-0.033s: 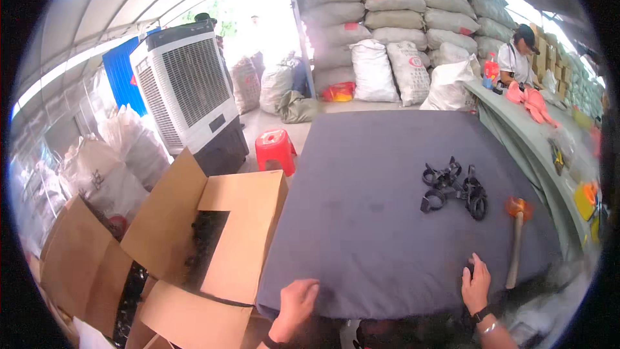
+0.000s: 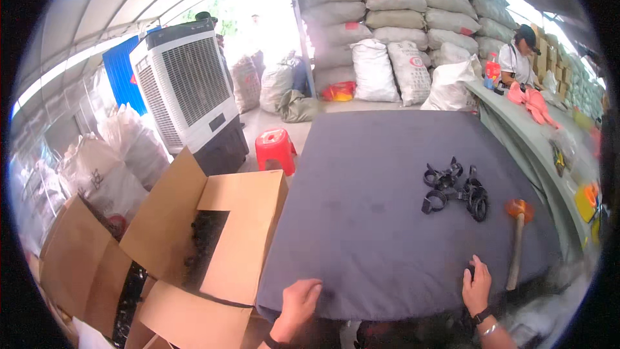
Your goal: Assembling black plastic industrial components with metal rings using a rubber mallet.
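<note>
An open cardboard box (image 2: 213,245) is seen by the left edge of the grey table (image 2: 374,220). The left hand (image 2: 298,302) is laid flat and loose on the near edge. The right hand (image 2: 476,287) is rested there too, fingers relaxed, nothing held. Black rings (image 2: 455,187) and a mallet (image 2: 516,236) are placed near the right edge.

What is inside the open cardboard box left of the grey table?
The open cardboard box holds a dark heap of small black parts, visible through the gap between its flaps. The flaps cover the rest, so its depth and bottom stay hidden.
</note>
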